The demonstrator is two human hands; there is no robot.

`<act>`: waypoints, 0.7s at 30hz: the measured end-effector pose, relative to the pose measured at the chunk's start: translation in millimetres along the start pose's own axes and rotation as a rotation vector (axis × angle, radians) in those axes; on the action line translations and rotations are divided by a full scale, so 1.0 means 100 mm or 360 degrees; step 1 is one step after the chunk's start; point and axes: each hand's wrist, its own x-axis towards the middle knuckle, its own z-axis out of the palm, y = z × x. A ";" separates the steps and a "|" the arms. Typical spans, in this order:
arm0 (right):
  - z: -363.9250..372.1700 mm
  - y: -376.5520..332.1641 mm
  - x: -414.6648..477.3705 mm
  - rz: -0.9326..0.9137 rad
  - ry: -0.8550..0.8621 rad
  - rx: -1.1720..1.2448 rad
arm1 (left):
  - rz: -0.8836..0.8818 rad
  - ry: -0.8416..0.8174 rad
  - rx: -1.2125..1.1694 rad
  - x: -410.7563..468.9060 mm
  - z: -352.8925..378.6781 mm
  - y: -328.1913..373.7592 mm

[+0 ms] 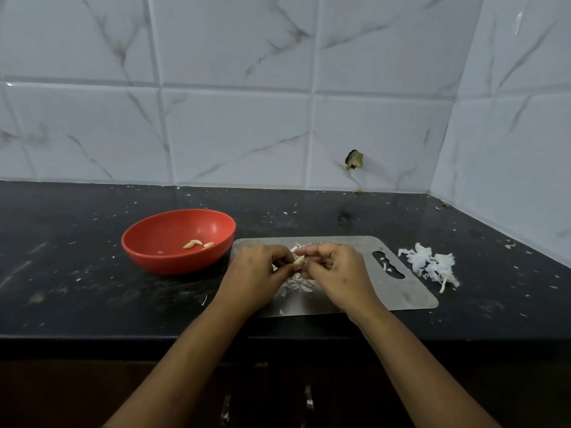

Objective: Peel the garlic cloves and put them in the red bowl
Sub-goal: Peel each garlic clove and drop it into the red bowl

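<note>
A red bowl stands on the black counter, left of a steel cutting board, and holds three peeled garlic cloves. Above the board, my left hand and my right hand meet and both pinch one pale garlic clove between their fingertips. Loose bits of skin lie on the board under my hands. Whatever else lies beneath the hands is hidden.
A heap of white garlic skins lies on the counter right of the board. Small flakes are scattered over the dark surface. Tiled walls close the back and the right side. The counter's front edge runs below my forearms.
</note>
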 end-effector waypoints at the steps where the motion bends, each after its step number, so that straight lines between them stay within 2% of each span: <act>1: 0.00 -0.01 -0.01 -0.0003 0.0004 -0.0014 | -0.0005 -0.0012 0.0008 0.00 0.00 0.00; 21: -0.02 -0.08 -0.07 -0.0025 0.0134 0.0030 | 0.0008 -0.0111 -0.0073 0.01 0.01 0.00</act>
